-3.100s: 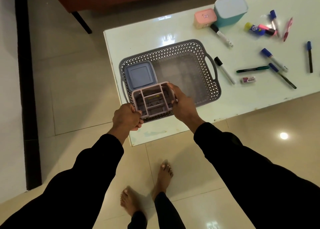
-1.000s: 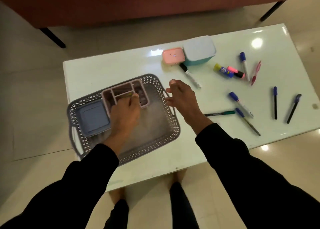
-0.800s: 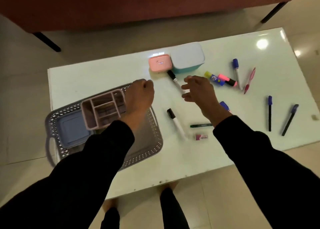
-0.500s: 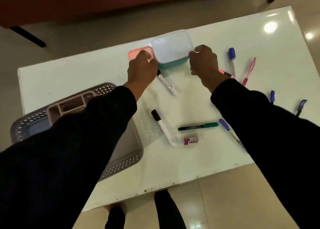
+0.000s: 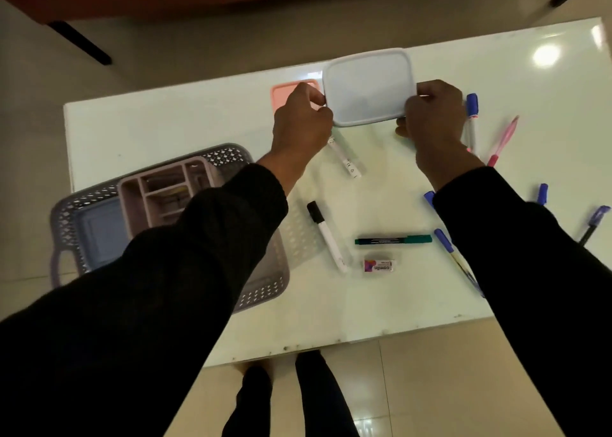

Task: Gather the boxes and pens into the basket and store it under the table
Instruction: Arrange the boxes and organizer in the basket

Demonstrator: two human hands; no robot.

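Pale blue plastic is what both hands have hold of: the lidded box (image 5: 367, 87) sits between the left hand (image 5: 303, 123) and the right hand (image 5: 432, 112), the fingers of each curled onto one short end of the lid, and it appears to be raised off the white desk (image 5: 165, 122), though the angle leaves that uncertain. The grey basket (image 5: 265, 291) waits at the near left of the desk, already holding a darker blue box (image 5: 99, 231) and a mauve divided organiser (image 5: 165, 188) at its far end. The grip looks to be on the lid rim, so the likeliest slip is the lid popping free and the tub dropping, if it is only pressed on. A small pink box (image 5: 284, 92) stands just beside the left knuckles and could be nudged as the load swings leftward. A white marker (image 5: 346, 158) lies under the path and a second, black-capped marker (image 5: 326, 236) lies nearer the basket; either would roll if the sleeve brushed it. A green pen (image 5: 394, 239), an eraser (image 5: 379, 266) and several blue pens (image 5: 470, 115) and a pink pen (image 5: 503, 140) are still loose on the desk.
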